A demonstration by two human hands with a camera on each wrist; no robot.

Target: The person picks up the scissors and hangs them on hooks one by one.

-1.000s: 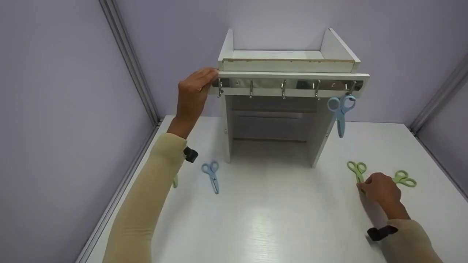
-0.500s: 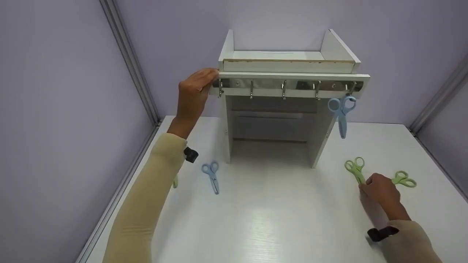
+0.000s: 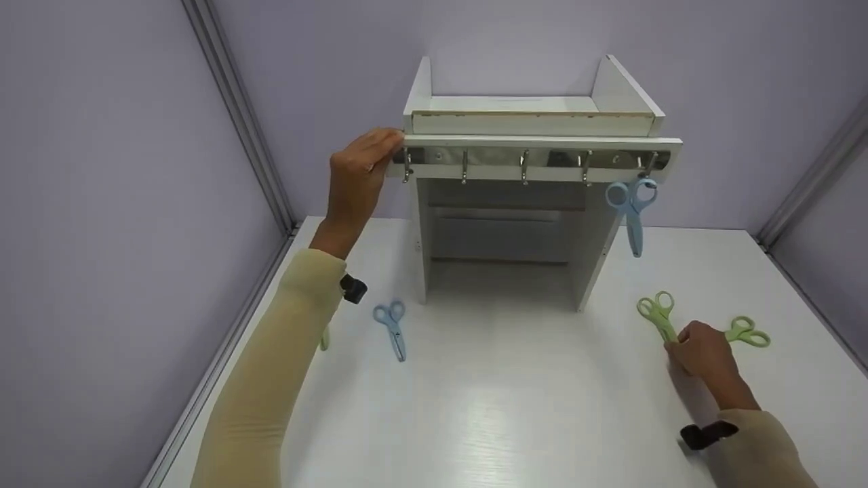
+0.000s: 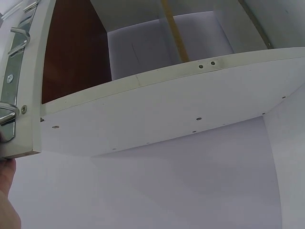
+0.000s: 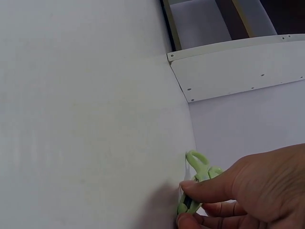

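Right hand low on the desk, fingers curled and pinching the blade end of 1 pair of green scissors. Long axis running from the fingertips away and slightly left, finger loops at the far end, pointing toward the white shelf unit. Same grip close up in the right wrist view: thumb and fingers closed on the green scissors, loops clear of the hand. 2nd green pair just beside that hand on its right, flat on the desk. Left hand well apart, up at the left end of the hook rail, fingers curled round the end of the board. 5 hooks visible along the rail; blue scissors hanging from the rightmost, the other 4 bare. Another blue pair flat on the desk near the left forearm. Right hand by far the nearer to the green pair; open air between it and the rail above, nothing in between.
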